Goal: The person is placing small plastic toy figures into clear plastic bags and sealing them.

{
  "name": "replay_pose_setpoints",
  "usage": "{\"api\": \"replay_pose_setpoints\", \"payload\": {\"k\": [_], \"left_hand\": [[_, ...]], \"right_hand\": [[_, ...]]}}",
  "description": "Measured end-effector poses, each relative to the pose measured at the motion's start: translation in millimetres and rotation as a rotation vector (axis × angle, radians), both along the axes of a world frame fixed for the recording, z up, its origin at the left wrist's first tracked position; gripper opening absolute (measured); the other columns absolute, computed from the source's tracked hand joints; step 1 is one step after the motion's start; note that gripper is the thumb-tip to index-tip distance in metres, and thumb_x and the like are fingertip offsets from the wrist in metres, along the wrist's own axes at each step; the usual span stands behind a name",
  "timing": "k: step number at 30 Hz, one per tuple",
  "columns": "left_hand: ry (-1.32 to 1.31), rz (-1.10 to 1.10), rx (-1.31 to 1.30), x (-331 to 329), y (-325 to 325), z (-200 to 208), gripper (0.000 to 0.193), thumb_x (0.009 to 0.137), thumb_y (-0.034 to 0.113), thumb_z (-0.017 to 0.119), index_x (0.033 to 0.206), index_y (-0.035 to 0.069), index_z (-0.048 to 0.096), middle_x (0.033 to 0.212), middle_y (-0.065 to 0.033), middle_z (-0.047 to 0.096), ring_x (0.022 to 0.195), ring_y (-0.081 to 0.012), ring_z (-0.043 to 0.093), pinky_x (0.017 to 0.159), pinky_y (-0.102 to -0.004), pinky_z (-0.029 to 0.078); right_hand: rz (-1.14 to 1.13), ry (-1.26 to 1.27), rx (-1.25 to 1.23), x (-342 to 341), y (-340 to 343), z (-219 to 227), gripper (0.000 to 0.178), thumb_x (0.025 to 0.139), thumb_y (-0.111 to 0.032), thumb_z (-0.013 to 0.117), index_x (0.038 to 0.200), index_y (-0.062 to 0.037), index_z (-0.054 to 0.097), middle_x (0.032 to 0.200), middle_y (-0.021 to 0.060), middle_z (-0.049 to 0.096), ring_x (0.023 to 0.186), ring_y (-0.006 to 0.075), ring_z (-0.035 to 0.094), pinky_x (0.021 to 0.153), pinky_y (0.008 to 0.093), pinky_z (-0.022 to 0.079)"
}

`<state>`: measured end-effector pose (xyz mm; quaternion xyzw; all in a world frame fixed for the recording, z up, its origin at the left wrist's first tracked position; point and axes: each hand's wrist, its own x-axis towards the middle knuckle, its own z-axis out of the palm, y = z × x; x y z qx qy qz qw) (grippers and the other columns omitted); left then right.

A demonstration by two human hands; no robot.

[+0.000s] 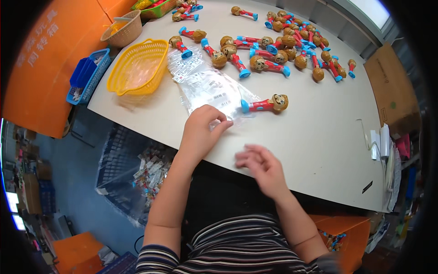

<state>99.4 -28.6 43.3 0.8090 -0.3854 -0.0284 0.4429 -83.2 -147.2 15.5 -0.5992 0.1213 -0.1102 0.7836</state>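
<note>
My left hand (204, 130) is over the near end of a fanned pile of clear plastic bags (207, 86), its thumb and fingers closed on the edge of a bag. My right hand (263, 170), a little blurred, hovers by the table's near edge. Its fingers are loosely bent and apart, with nothing seen in them. Just beyond the bags' right side lies a single toy figure (265, 105) with a brown round head, red body and light-blue base. Several more of these toys (270, 66) lie on their sides past the bags.
A heap of the same toys (301, 34) covers the far right of the table (319, 132). At the left stand a yellow basket (137, 68), a blue basket (93, 77) and a tan basket (122, 29). A lined blue crate (116, 166) with packed items sits below. A cardboard box (392, 86) borders the right.
</note>
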Motion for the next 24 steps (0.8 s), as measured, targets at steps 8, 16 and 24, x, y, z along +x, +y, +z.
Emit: {"api": "replay_pose_setpoints", "payload": {"k": [8,16,24], "left_hand": [[-0.228,0.002,-0.016,-38,24,0,0.017,0.073,0.01,0.079,0.085,0.003,0.07,0.089,-0.0103,0.064,0.088,-0.0287,0.062,0.078,-0.0369,0.05],[-0.155,0.07,-0.111,-51,14,17,0.02,0.077,0.014,0.079,0.089,0.001,0.07,0.091,-0.0146,0.069,0.087,-0.0325,0.065,0.079,-0.0379,0.051],[-0.176,0.16,0.036,-59,3,4,0.022,0.08,0.015,0.074,0.095,0.0,0.07,0.084,-0.0168,0.069,0.081,-0.0341,0.066,0.074,-0.0413,0.051]], "right_hand": [[0.057,0.362,0.267,60,-24,25,0.036,0.1,-0.019,0.057,0.124,0.0073,0.053,0.112,0.0194,0.067,0.093,0.0237,0.071,0.084,0.036,0.06],[-0.011,0.366,-0.009,63,-19,23,0.028,0.097,-0.022,0.064,0.094,0.0058,0.068,0.087,0.0097,0.07,0.08,0.0117,0.067,0.067,0.0228,0.056],[-0.058,0.273,0.024,74,-18,15,0.033,0.093,-0.025,0.071,0.072,-0.002,0.059,0.077,0.0086,0.067,0.067,0.0121,0.065,0.063,0.0248,0.056]]}}
